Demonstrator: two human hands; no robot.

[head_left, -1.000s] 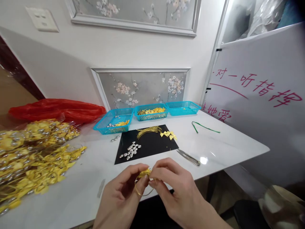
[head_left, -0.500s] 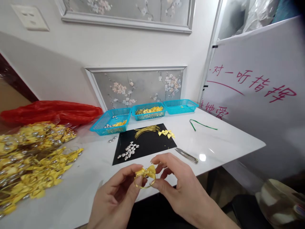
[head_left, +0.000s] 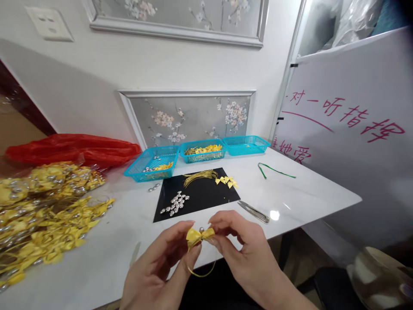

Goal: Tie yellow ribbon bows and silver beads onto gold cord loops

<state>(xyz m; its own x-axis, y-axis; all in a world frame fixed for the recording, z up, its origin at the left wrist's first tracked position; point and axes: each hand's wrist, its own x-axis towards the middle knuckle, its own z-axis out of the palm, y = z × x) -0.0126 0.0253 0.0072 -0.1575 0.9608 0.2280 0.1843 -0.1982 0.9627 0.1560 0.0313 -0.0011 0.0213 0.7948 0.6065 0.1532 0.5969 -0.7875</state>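
Observation:
A yellow ribbon bow [head_left: 195, 235] is pinched between both hands near the table's front edge. A silver bead [head_left: 201, 229] shows at its top middle, and a loop of gold cord [head_left: 203, 276] hangs below it. My left hand [head_left: 164, 258] grips the bow's left side between thumb and fingers. My right hand [head_left: 241, 245] has thumb and forefinger closed at the bow's right side. Beyond the hands, a black mat [head_left: 206, 198] carries silver beads [head_left: 176, 203], a bundle of gold cords [head_left: 200, 175] and several small yellow bows [head_left: 227, 181].
Thread snips [head_left: 254, 211] lie right of the mat. Three blue baskets [head_left: 151, 163] stand along the wall, some holding beads and yellow pieces. A large heap of finished yellow bows [head_left: 48, 224] covers the table's left side, before a red plastic bag [head_left: 74, 148]. Green ties [head_left: 276, 169] lie at right.
The bow has turned so that its wings face me and the bead sits on top. The cord loop, earlier small and round between the hands, now hangs lower and wider.

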